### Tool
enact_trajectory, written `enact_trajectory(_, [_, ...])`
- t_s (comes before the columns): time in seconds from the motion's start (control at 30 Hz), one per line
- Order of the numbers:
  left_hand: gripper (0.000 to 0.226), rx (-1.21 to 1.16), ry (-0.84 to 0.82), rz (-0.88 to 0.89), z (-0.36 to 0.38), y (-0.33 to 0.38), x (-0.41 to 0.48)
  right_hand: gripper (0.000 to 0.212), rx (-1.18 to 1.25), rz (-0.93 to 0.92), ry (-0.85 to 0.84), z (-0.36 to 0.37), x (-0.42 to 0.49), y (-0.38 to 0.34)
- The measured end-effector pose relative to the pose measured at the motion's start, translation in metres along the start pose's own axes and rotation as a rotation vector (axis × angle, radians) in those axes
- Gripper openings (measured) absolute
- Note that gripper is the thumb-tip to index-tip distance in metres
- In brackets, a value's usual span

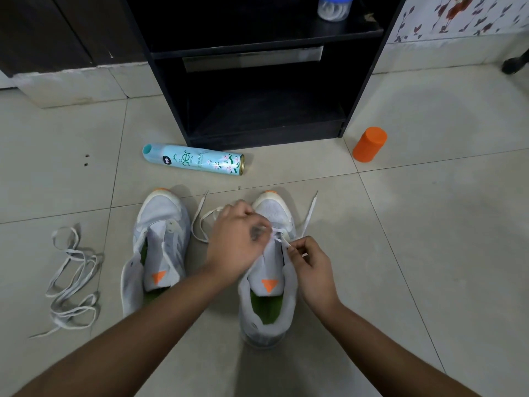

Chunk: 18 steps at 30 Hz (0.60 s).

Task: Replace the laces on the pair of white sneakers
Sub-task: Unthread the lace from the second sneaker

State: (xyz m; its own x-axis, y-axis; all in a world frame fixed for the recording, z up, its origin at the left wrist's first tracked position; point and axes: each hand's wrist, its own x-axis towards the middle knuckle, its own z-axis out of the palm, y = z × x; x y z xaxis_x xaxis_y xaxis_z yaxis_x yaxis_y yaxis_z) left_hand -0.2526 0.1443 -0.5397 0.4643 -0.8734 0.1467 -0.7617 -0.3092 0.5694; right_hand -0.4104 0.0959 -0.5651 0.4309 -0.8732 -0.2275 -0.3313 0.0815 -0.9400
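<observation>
Two white sneakers with orange toe tips stand side by side on the tiled floor. The left sneaker (160,247) has no lace and its tongue lies open. My left hand (237,239) lies curled over the front of the right sneaker (269,285) and grips its white lace (309,216) near the lowest eyelets. My right hand (309,265) pinches the same lace at the shoe's right eyelet row. The lace's loose ends trail out on both sides of the toe. A second loose white lace (71,282) lies in a tangle on the floor, left of the left sneaker.
A light blue spray can (194,159) lies on its side just beyond the shoes. An orange cylinder (369,144) lies at the right. A black open cabinet (257,81) stands behind them, with a plastic jar (335,7) on its shelf.
</observation>
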Motion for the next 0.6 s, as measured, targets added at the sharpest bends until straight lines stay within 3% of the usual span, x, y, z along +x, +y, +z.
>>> enact_trajectory(0.07, [0.020, 0.132, -0.123, 0.089, 0.006, 0.011, 0.000, 0.012, -0.020, -0.017, -0.001, 0.000, 0.000, 0.001])
enact_trajectory(0.17, [0.016, 0.243, -0.145, 0.145, 0.010, 0.013, 0.002, 0.011, -0.022, -0.015, -0.002, 0.000, 0.001, 0.002])
enact_trajectory(0.27, [0.010, 0.147, -0.109, 0.126, 0.009, 0.007, 0.002, 0.013, -0.011, -0.001, 0.004, 0.001, 0.002, 0.003])
enact_trajectory(0.33, [0.007, -0.015, 0.006, -0.039, 0.004, -0.004, 0.002, 0.013, 0.010, 0.016, 0.003, 0.002, 0.002, 0.002])
enact_trajectory(0.47, [0.015, -0.212, 0.337, -0.551, -0.009, -0.031, 0.008, 0.012, -0.004, 0.019, -0.008, 0.002, 0.004, 0.001])
enact_trajectory(0.53, [0.019, -0.164, 0.356, -0.487, -0.012, -0.030, 0.007, 0.013, -0.015, 0.018, -0.007, 0.003, 0.003, 0.002])
enact_trajectory(0.6, [0.013, -0.076, 0.234, -0.213, -0.011, -0.017, 0.004, 0.013, -0.019, 0.021, 0.001, 0.004, 0.004, 0.003])
